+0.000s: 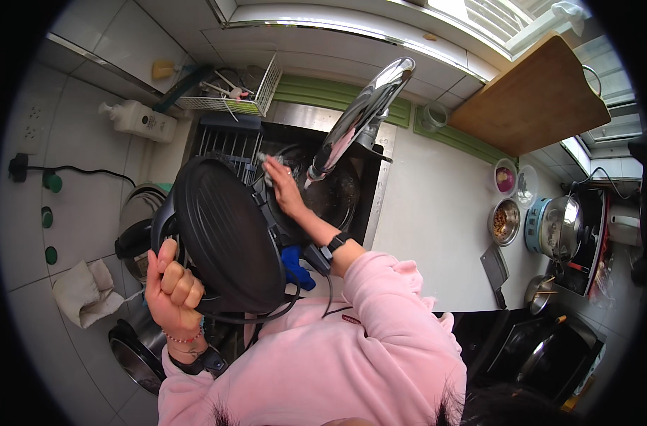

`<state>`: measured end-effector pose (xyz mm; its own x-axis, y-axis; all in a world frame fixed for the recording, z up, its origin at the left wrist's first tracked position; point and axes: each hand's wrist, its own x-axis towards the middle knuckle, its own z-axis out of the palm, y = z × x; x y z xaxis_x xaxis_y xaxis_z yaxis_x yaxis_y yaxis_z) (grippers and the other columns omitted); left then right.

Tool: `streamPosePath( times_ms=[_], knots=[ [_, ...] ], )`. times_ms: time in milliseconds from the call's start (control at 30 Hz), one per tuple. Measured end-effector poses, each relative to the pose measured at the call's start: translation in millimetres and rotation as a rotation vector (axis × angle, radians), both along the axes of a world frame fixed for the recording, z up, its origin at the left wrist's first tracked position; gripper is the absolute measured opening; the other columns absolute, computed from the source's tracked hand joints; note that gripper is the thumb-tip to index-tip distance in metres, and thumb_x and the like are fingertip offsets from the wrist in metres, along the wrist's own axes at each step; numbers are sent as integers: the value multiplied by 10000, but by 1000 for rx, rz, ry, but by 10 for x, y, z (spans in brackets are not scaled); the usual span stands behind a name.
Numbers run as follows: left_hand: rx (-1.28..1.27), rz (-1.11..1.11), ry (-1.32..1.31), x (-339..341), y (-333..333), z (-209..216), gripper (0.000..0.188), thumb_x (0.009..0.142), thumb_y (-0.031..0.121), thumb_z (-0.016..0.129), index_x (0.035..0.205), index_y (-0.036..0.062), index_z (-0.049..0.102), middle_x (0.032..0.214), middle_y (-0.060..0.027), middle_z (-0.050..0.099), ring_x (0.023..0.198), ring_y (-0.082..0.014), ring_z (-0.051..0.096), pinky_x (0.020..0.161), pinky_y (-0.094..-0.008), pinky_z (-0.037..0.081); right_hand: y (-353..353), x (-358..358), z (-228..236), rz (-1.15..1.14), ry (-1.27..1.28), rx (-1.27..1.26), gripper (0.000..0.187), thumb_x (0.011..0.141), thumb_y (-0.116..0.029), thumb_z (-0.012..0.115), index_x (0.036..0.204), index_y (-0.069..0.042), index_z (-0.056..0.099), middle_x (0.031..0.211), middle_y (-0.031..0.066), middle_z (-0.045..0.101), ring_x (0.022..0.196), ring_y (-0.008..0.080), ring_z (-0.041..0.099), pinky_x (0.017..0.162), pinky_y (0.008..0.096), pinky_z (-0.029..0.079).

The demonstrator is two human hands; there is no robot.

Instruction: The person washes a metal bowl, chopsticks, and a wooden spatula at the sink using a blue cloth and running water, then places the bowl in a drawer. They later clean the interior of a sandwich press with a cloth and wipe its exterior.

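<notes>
Gripping a griddle [227, 234] that overlaps the rack [224, 142], left hand [173, 290] clenches (right hand [286, 190] outstretched near faucet [366, 110], hold unclear).

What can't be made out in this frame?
Head view: exact hold of the left hand on the black ribbed plate; curled fingers hide it.
Head view: pale thing at the right hand; too small, partly covered by fingers.
Head view: part of the sink, behind the tap.

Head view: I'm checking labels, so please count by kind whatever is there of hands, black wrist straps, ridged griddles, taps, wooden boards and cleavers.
Hands: 2, left hand and right hand
Wrist straps: 2
Griddle: 1
Tap: 1
Board: 1
Cleaver: 1
Total: 8
</notes>
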<state>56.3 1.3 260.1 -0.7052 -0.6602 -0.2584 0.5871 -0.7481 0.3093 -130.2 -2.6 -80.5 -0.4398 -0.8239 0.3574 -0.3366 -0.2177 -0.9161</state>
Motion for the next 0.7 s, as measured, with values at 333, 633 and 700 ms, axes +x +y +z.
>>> streamPosePath(
  times_ms=[333, 633, 700],
  knots=[
    [19, 27, 55, 52, -65, -30, 274, 1020, 309, 246, 807, 140, 282, 502, 68, 175, 357, -19, 108, 345, -203, 90, 829, -851, -792, -628, 129, 923, 458, 852, 25, 370, 1310, 17, 349, 1299, 207, 410, 1150, 395, 398, 1011, 434, 333],
    [14, 13, 51, 23, -46, -62, 271, 1020, 304, 250, 811, 134, 284, 504, 63, 175, 356, -23, 116, 345, -209, 103, 1225, -381, -535, -367, 136, 1041, 661, 654, 87, 550, 1279, 41, 340, 1401, 244, 211, 1188, 479, 308, 1048, 463, 282],
    [9, 13, 32, 3, -32, -56, 270, 1020, 305, 251, 814, 133, 283, 504, 66, 168, 356, -23, 110, 344, -206, 98, 993, -560, -524, -491, 185, 826, 649, 660, 84, 537, 1283, -9, 380, 1328, 224, 318, 1121, 452, 377, 998, 460, 334]
  ],
)
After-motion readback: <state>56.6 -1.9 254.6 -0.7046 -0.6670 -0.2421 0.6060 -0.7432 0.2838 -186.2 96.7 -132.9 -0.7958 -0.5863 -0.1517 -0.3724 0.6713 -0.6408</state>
